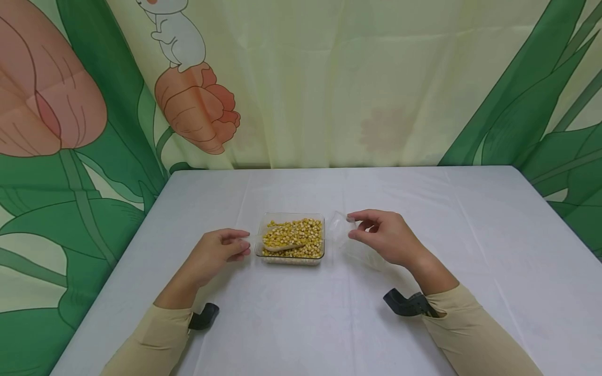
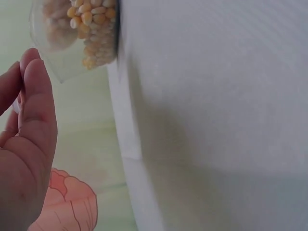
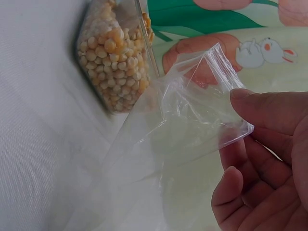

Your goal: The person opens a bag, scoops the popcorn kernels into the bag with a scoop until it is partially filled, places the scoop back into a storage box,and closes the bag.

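Note:
A clear rectangular box (image 1: 294, 261) of yellow corn kernels (image 1: 308, 227) stands on the table between the hands. Over the kernels, inside the box's outline in the head view, lies a heaped clear scoop (image 1: 277, 248). My left hand (image 1: 218, 253) pinches the scoop's thin handle between thumb and fingers, left of the box. On the other side, my right hand (image 1: 388, 235) grips a transparent plastic bag (image 1: 339, 230) by its upper edge. In the right wrist view the bag (image 3: 159, 130) hangs beside the box, its mouth edge between thumb and fingers.
A white cloth (image 1: 301, 324) covers the table. Behind it hangs a printed curtain (image 1: 329, 94) with flowers and a rabbit. A black wrist device shows at the left cuff (image 1: 204, 317) and another at the right cuff (image 1: 406, 304).

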A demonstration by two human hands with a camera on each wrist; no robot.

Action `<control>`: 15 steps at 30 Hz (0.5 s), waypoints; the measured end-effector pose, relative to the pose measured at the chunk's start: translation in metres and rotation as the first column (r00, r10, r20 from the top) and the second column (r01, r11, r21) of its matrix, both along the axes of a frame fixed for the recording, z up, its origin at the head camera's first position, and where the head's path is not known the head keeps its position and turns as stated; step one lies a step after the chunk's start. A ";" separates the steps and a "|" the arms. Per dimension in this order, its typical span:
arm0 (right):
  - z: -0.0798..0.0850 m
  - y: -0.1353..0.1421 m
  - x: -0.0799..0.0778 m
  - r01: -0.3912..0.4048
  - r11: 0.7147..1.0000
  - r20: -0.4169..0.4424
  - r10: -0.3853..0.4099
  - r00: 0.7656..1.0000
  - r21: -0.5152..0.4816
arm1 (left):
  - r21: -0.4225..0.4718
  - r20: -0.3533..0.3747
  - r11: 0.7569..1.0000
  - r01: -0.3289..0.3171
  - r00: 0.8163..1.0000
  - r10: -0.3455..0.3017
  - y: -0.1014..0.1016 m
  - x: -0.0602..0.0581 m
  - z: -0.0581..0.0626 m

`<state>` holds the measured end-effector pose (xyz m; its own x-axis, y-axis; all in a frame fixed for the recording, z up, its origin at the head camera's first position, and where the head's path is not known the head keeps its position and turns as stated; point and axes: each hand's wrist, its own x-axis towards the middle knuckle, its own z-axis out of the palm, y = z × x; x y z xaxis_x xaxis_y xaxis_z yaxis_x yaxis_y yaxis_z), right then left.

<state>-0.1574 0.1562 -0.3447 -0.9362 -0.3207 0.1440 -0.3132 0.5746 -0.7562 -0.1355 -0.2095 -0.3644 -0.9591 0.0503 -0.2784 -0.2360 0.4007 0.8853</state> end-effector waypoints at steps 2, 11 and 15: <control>0.000 0.000 0.000 -0.001 1.000 0.002 0.001 1.000 0.000 | 0.006 -0.002 1.000 -0.002 1.000 0.002 -0.001 0.000 0.002; 0.002 0.000 0.000 0.003 1.000 0.011 -0.004 1.000 0.005 | 0.039 -0.039 0.998 0.042 0.998 -0.040 -0.006 0.001 0.010; 0.002 0.000 0.000 0.005 1.000 0.014 -0.005 1.000 0.009 | 0.046 -0.046 0.998 0.047 0.998 -0.045 -0.007 0.001 0.011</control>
<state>-0.1572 0.1558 -0.3432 -0.9398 -0.3169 0.1282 -0.2996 0.5828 -0.7554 -0.1343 -0.2170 -0.3532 -0.9670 0.1070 -0.2313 -0.1776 0.3680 0.9127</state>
